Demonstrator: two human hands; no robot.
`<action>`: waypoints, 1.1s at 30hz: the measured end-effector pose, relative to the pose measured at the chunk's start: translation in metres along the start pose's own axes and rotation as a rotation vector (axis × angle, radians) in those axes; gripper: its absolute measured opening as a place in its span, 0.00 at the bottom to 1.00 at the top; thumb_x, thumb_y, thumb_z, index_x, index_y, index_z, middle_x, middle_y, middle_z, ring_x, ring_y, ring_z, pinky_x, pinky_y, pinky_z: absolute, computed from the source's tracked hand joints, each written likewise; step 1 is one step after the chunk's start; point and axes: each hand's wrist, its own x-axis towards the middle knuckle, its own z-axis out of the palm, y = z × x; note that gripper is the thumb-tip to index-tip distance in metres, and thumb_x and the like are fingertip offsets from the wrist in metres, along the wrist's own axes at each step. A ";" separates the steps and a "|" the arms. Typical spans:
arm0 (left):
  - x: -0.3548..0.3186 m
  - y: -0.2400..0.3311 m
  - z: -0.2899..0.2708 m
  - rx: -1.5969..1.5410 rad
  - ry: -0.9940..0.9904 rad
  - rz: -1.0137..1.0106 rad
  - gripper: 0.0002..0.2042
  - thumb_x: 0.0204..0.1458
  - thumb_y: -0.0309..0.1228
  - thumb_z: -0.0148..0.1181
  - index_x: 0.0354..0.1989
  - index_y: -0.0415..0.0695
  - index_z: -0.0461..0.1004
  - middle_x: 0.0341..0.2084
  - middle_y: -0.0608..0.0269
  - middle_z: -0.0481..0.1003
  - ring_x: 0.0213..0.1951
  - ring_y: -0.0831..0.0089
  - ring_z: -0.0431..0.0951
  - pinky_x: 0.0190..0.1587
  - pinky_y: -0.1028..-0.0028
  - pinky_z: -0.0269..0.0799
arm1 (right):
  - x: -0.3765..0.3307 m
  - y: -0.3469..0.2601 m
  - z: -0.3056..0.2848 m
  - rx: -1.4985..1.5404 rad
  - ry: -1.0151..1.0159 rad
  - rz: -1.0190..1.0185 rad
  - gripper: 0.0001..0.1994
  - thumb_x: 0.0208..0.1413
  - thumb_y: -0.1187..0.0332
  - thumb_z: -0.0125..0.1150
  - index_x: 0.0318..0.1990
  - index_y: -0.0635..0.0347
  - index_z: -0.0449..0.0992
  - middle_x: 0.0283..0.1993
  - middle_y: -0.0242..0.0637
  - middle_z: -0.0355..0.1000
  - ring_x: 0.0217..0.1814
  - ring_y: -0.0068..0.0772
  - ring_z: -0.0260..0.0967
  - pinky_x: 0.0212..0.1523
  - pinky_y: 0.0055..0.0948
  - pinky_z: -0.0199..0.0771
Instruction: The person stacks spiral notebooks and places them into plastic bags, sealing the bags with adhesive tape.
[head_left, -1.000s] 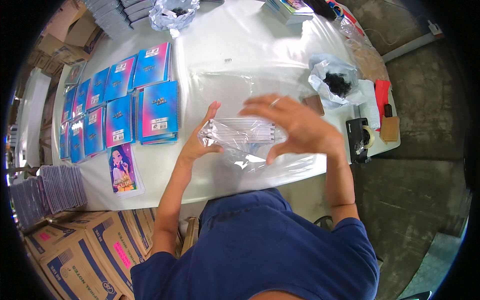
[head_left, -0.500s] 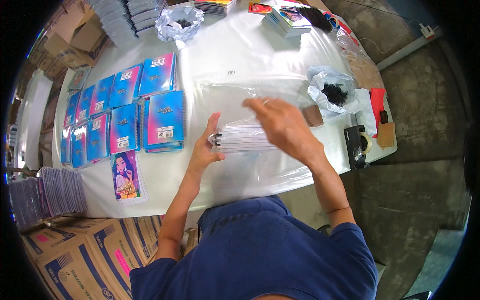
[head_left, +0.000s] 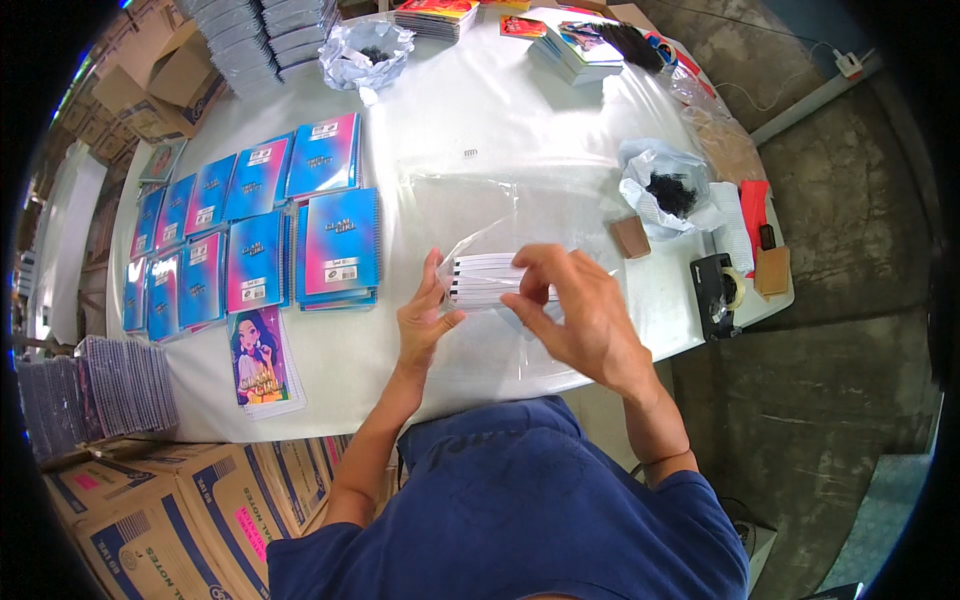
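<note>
Blue and pink notebooks [head_left: 258, 262] sit in two rows left of the bundle [head_left: 485, 284] of papers. A small stack with a cartoon on top [head_left: 260, 362] is left of the bundle too, nearer the person. The left hand [head_left: 425, 325] is spread at the bundle's left end. The bundle is in clear plastic [head_left: 490, 234], over the white table [head_left: 440, 120], between both hands. The right hand [head_left: 588, 325] bends over the bundle's right end, thumb and finger apart; I can't tell if it pinches plastic. Right of the bundle are a brown block [head_left: 630, 238], a bag [head_left: 645, 158] of black bits [head_left: 672, 195] and a black tape holder [head_left: 712, 290].
</note>
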 end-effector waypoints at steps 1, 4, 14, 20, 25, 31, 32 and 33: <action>0.001 0.003 -0.001 0.009 -0.005 -0.010 0.27 0.43 0.27 0.71 0.55 0.37 0.71 0.69 0.50 0.46 0.70 0.56 0.47 0.66 0.56 0.53 | 0.003 -0.001 -0.005 0.019 0.006 0.035 0.21 0.44 0.70 0.69 0.46 0.58 0.69 0.29 0.36 0.71 0.36 0.40 0.70 0.42 0.35 0.67; 0.007 0.009 0.008 -0.089 0.021 -0.013 0.26 0.43 0.25 0.70 0.54 0.39 0.72 0.69 0.50 0.48 0.70 0.55 0.47 0.66 0.57 0.53 | 0.013 0.004 0.019 -0.241 0.112 -0.169 0.27 0.46 0.66 0.68 0.54 0.59 0.66 0.35 0.40 0.72 0.41 0.41 0.70 0.45 0.37 0.68; 0.012 0.006 -0.012 0.129 -0.125 0.070 0.23 0.41 0.22 0.70 0.50 0.44 0.76 0.67 0.49 0.52 0.69 0.54 0.50 0.67 0.59 0.53 | 0.010 0.002 -0.014 0.010 -0.008 -0.020 0.25 0.49 0.69 0.65 0.57 0.55 0.67 0.34 0.38 0.74 0.37 0.40 0.72 0.43 0.38 0.69; 0.024 0.020 -0.020 0.262 -0.196 0.073 0.26 0.40 0.23 0.72 0.52 0.45 0.75 0.68 0.49 0.51 0.69 0.54 0.51 0.66 0.59 0.54 | 0.041 0.034 0.013 -0.358 -0.023 -0.292 0.31 0.43 0.78 0.60 0.59 0.46 0.66 0.53 0.39 0.67 0.56 0.40 0.64 0.52 0.37 0.66; 0.012 0.017 -0.016 0.035 -0.095 -0.091 0.31 0.40 0.25 0.72 0.57 0.48 0.70 0.69 0.51 0.48 0.68 0.55 0.52 0.64 0.57 0.58 | 0.068 0.051 0.033 -0.145 -0.322 -0.533 0.17 0.37 0.83 0.58 0.38 0.55 0.76 0.40 0.35 0.70 0.46 0.41 0.68 0.51 0.37 0.67; -0.001 0.014 -0.021 -0.034 -0.032 -0.011 0.30 0.42 0.22 0.70 0.58 0.49 0.70 0.69 0.52 0.48 0.68 0.56 0.53 0.64 0.55 0.59 | 0.083 0.041 -0.014 0.046 -0.153 -0.447 0.21 0.37 0.80 0.67 0.43 0.51 0.78 0.52 0.39 0.69 0.56 0.41 0.65 0.56 0.39 0.64; -0.002 0.012 -0.021 -0.044 -0.035 -0.022 0.31 0.42 0.22 0.70 0.58 0.48 0.70 0.69 0.52 0.48 0.68 0.56 0.52 0.64 0.55 0.59 | 0.080 0.043 -0.007 -0.021 -0.165 -0.462 0.22 0.38 0.80 0.67 0.45 0.48 0.78 0.55 0.38 0.67 0.58 0.41 0.64 0.58 0.41 0.63; -0.002 0.009 -0.022 -0.053 -0.043 -0.033 0.31 0.42 0.21 0.69 0.58 0.48 0.70 0.69 0.53 0.48 0.68 0.56 0.52 0.64 0.56 0.58 | 0.077 0.045 0.002 -0.090 -0.175 -0.474 0.24 0.38 0.80 0.66 0.46 0.45 0.78 0.58 0.38 0.65 0.60 0.41 0.62 0.60 0.43 0.61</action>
